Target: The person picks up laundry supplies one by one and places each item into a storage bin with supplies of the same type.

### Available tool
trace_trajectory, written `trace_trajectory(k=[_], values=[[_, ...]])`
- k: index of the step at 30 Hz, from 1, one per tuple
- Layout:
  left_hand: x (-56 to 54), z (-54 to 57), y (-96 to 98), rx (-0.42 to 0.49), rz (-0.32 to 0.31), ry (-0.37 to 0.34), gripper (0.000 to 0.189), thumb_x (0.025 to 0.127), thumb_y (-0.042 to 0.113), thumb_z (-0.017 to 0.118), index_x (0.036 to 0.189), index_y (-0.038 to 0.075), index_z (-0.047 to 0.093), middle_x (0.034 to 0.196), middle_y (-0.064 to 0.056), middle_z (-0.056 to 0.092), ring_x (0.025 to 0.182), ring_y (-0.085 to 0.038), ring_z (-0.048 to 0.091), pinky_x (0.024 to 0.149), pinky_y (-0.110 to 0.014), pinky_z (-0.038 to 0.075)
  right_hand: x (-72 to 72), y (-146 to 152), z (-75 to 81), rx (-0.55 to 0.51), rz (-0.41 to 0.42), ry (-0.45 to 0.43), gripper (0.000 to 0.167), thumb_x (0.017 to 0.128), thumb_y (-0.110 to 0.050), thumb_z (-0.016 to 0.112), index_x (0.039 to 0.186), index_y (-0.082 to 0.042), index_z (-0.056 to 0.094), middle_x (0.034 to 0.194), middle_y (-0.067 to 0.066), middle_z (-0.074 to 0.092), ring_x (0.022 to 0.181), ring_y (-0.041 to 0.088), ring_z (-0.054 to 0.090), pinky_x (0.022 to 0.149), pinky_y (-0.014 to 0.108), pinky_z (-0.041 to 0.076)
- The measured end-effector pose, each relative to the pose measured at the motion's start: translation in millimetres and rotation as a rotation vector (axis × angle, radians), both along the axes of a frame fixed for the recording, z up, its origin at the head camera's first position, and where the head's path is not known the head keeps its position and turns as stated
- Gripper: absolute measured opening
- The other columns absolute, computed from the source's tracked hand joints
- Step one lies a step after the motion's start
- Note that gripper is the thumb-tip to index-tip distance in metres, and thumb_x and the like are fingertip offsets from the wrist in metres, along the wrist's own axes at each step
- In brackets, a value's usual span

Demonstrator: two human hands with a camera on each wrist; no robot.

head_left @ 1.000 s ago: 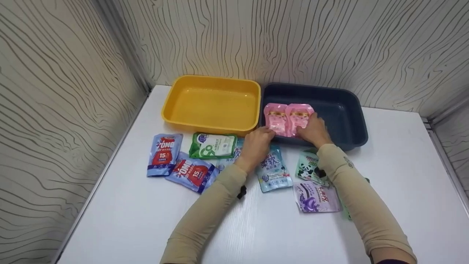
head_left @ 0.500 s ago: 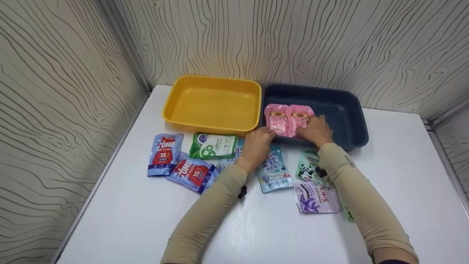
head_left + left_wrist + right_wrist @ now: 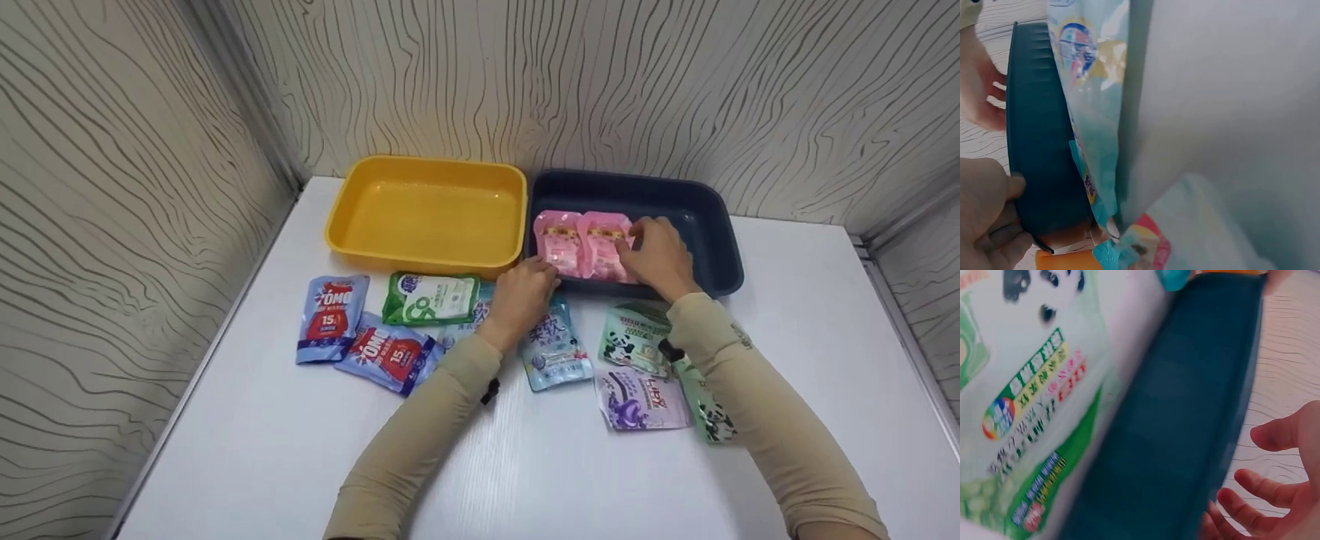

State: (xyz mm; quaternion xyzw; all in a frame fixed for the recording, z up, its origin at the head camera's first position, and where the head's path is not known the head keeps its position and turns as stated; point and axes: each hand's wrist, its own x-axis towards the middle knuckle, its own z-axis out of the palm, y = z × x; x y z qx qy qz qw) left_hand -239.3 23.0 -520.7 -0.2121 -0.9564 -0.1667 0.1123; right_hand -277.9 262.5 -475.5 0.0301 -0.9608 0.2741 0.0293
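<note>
Two pink pouches (image 3: pixel 602 247) lie side by side in the left half of the dark blue tray (image 3: pixel 733 251). At the tray's near left corner, my left hand (image 3: pixel 519 300) grips the rim. Its thumb lies on the outer wall in the left wrist view, and the other fingers curl over the edge, partly hidden. Over the right pink pouch, my right hand (image 3: pixel 660 259) is spread, with thumb and fingers apart. The right wrist view shows its fingers (image 3: pixel 1266 486) parted beyond the tray's rim. Light blue pouches (image 3: pixel 556 352) lie below the left hand.
A yellow tray (image 3: pixel 427 264) adjoins the dark one on the left. In front are two blue OMO pouches (image 3: pixel 330 319), a green-and-white pouch (image 3: pixel 439 298), green panda pouches (image 3: pixel 634 337) and a purple pouch (image 3: pixel 643 401). Patterned walls (image 3: pixel 450 75) stand behind and beside the table.
My right hand has let go of the right pink pouch and shifted slightly right, its fingers spreading. My left hand stays at the rim. The view has shifted slightly.
</note>
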Motion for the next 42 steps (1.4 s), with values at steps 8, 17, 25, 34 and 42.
trace_trajectory(k=[8,17,25,34,42], values=[[0.9,-0.7,3.3,-0.027,0.025,0.025,0.025,0.109,0.028,0.063,0.118,0.013,0.081,0.116,-0.002,0.081,0.118,-0.02,0.074,0.102,-0.036,0.061,32.5,18.9,19.4,-0.06,0.039,0.028,0.042,0.105,-0.032,0.064,0.13,0.001,0.064,0.126,0.024,0.064,0.112,0.04,0.06,0.099,0.063,0.05],[0.3,0.0,5.1,-0.026,0.044,0.025,0.024,0.109,0.028,0.064,0.118,0.014,0.082,0.11,-0.001,0.082,0.103,-0.018,0.077,0.092,-0.032,0.064,77.6,56.2,20.8,-0.07,0.068,0.112,0.034,0.105,-0.025,0.067,0.124,0.003,0.068,0.119,0.027,0.069,0.107,0.043,0.069,0.094,0.061,0.054],[2.1,1.8,6.3,-0.012,0.043,0.009,0.024,0.108,0.026,0.065,0.12,0.013,0.082,0.109,-0.002,0.082,0.102,-0.018,0.077,0.092,-0.031,0.063,111.9,75.3,13.2,-0.035,0.038,0.048,0.039,0.107,-0.028,0.065,0.129,0.004,0.065,0.125,0.028,0.067,0.113,0.047,0.065,0.098,0.067,0.052],[1.2,3.6,5.1,-0.008,0.052,0.0,0.025,0.109,0.028,0.064,0.121,0.014,0.081,0.11,-0.001,0.082,0.104,-0.017,0.077,0.095,-0.03,0.062,135.8,84.1,-6.3,-0.018,0.016,-0.077,0.054,0.108,-0.036,0.062,0.141,0.006,0.057,0.14,0.033,0.058,0.124,0.054,0.059,0.101,0.071,0.051],[0.4,-1.2,5.7,0.0,0.04,0.045,0.022,0.107,0.025,0.066,0.115,0.013,0.083,0.102,-0.001,0.082,0.093,-0.017,0.076,0.085,-0.03,0.064,165.5,101.0,-33.3,-0.013,0.004,-0.23,0.079,0.104,-0.052,0.065,0.151,0.008,0.046,0.15,0.038,0.046,0.134,0.057,0.051,0.107,0.072,0.044]])
